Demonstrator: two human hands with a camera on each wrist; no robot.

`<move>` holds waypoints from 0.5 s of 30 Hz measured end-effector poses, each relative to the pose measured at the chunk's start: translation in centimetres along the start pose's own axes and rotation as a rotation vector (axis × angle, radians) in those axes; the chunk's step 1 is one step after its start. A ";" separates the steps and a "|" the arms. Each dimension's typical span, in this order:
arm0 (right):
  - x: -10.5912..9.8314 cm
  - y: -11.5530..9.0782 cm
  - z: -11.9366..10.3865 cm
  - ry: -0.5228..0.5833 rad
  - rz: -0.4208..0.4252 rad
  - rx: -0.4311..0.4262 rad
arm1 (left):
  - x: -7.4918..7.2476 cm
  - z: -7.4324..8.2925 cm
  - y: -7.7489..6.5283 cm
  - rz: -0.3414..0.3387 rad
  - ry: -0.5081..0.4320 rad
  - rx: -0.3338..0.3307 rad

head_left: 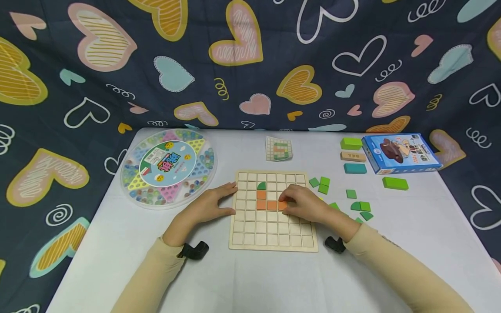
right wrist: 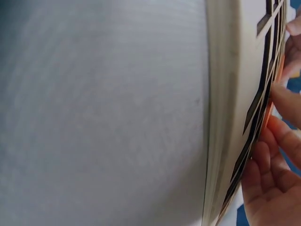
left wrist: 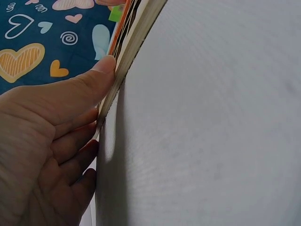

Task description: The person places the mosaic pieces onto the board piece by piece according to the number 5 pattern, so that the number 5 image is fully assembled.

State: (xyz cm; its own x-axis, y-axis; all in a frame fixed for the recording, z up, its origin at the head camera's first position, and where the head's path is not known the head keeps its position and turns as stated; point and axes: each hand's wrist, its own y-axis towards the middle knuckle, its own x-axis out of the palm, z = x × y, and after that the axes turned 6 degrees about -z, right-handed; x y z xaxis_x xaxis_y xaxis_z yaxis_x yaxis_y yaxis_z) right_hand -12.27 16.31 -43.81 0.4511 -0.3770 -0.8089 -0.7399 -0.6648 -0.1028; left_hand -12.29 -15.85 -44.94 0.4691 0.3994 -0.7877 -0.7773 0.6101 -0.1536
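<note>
A pale wooden grid board lies on the table between the hands. In one of its cells is a green curved-edge tile, with an orange square tile just below it and a row of orange tiles underneath. At the row's right end, the right hand pinches an orange square tile between thumb and finger. The left hand touches the board's left edge with fairly straight fingers. Its thumb rests against the board's side in the left wrist view.
Green tiles lie scattered right of the board, some partly behind the right forearm. Coloured blocks and a blue box are at the back right. A printed pattern card lies behind the board. A round marble game sits at left.
</note>
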 end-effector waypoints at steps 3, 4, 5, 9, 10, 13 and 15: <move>0.0 -0.1 0.1 0.009 -0.014 0.009 | -0.1 0.1 0.0 0.004 -0.001 0.001; -0.1 -0.1 0.1 0.011 -0.019 0.010 | -0.1 0.0 0.0 0.005 -0.002 0.001; -0.1 -0.2 0.1 0.013 -0.023 0.013 | -0.1 0.0 0.0 0.005 -0.001 0.001; -0.4 -0.8 0.3 0.053 -0.020 0.030 | 0.1 -0.1 -0.1 0.005 -0.003 0.003; -0.5 -1.0 0.3 0.073 -0.014 0.034 | 0.1 -0.1 -0.1 0.006 -0.003 0.004; -1.1 -1.7 0.6 0.132 0.024 0.053 | 0.2 -0.2 -0.1 0.008 0.000 0.011; -1.6 -2.3 0.8 0.162 0.053 0.065 | 0.1 -0.2 -0.1 0.010 0.005 0.014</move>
State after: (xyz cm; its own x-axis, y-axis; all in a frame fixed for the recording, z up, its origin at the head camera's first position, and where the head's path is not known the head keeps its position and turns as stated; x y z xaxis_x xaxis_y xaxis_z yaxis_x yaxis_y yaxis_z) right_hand -11.74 18.94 -42.72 0.4810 -0.5129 -0.7111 -0.7934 -0.5998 -0.1041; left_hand -12.24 -15.95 -45.13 0.4589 0.4020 -0.7924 -0.7763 0.6152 -0.1375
